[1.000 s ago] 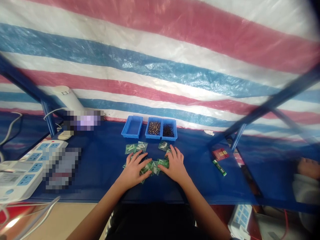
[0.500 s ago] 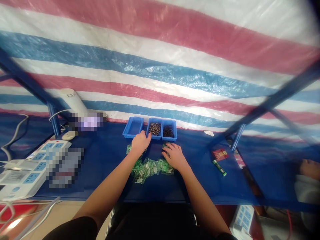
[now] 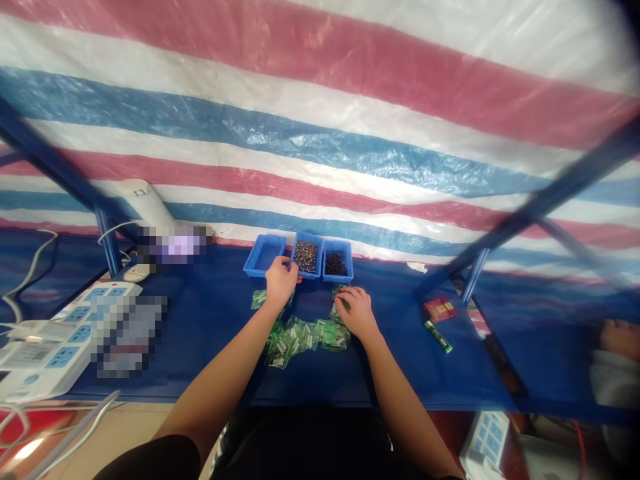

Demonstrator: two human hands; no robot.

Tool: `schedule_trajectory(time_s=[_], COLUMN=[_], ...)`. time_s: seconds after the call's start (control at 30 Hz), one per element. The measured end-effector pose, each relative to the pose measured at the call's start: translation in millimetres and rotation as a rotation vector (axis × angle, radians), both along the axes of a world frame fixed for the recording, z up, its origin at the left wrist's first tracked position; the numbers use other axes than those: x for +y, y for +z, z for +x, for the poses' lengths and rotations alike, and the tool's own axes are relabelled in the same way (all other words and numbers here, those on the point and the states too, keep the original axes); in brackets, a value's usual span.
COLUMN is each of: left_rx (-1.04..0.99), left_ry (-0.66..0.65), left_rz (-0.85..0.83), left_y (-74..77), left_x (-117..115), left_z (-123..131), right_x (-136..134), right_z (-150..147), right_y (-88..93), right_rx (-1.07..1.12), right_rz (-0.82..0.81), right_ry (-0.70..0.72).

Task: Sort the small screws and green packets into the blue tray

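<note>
My left hand (image 3: 281,281) grips the near left corner of the middle blue bin (image 3: 309,274), which is slightly raised and holds small brass-and-dark metal parts (image 3: 306,257). A bin with dark screw-like pieces (image 3: 336,264) stands to its right, and a bare blue bin (image 3: 267,256) to its left. My right hand (image 3: 356,310) has curled fingers at a small clear green-tinted bag (image 3: 337,308); its fingertips are partly hidden. More small plastic bags (image 3: 295,340) with pale and green contents lie in a curve between my forearms.
A green tube (image 3: 439,337) and a red card (image 3: 441,309) lie to the right. White power strips (image 3: 75,333) with cables occupy the left. Blue frame posts (image 3: 475,277) rise at both sides before a striped tarp (image 3: 320,153). Another person's hand (image 3: 620,339) shows far right.
The middle bin has shifted slightly left and up in my left hand's grip, parting from the right bin. My right hand has moved a little right and its fingers have curled in.
</note>
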State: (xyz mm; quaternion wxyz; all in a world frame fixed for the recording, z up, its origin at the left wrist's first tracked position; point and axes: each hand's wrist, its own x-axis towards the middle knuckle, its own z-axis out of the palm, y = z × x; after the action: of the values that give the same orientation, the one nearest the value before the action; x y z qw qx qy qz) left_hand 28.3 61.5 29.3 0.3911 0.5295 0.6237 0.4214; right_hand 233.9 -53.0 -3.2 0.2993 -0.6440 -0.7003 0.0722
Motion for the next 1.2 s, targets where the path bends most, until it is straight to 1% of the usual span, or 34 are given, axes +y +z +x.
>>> schedule_trajectory(time_s=[0.13,0.23,0.33,0.43,0.57,0.67,0.83,1.0,1.1,1.2], left_rx=[0.09,0.216,0.336,0.448,0.542,0.588,0.669,0.738,0.814,0.864], left_ry=[0.005,-0.006,-0.004,-0.01,-0.049,-0.067,-0.107,-0.132,-0.214,-0.283], left_rz=[0.088,0.152,0.199,0.262,0.32,0.366,0.515,0.714,0.801,0.846], left_y=[10.2,13.8,11.6,5.9,-4.4,-13.4,-27.9,-38.1,-40.9,-42.7], left_x=[-22,-44,-62,-71,-75,-76,-76,-74,-73,-73], left_z=[-13,-23,-30,-33,-32,-32,-36,-44,-49,-53], right_x=[1,3,4,3,-1,-3,-4,-4,-4,-4], right_z=[2,3,3,-2,-10,-12,-10,-11,-12,-12], right_y=[-3.7,-5.5,-5.2,-2.3,3.2,7.2,10.9,10.9,11.0,11.1], right_rx=[0.041,0.05,0.065,0.09,0.096,0.081,0.059,0.031,0.005,-0.007], right_rz=[0.029,0.039,0.045,0.06,0.051,0.033,0.021,0.002,-0.016,-0.026], right_ry=[-0.013,-0.015,0.042,0.146,0.248,0.282,0.273,0.285,0.284,0.289])
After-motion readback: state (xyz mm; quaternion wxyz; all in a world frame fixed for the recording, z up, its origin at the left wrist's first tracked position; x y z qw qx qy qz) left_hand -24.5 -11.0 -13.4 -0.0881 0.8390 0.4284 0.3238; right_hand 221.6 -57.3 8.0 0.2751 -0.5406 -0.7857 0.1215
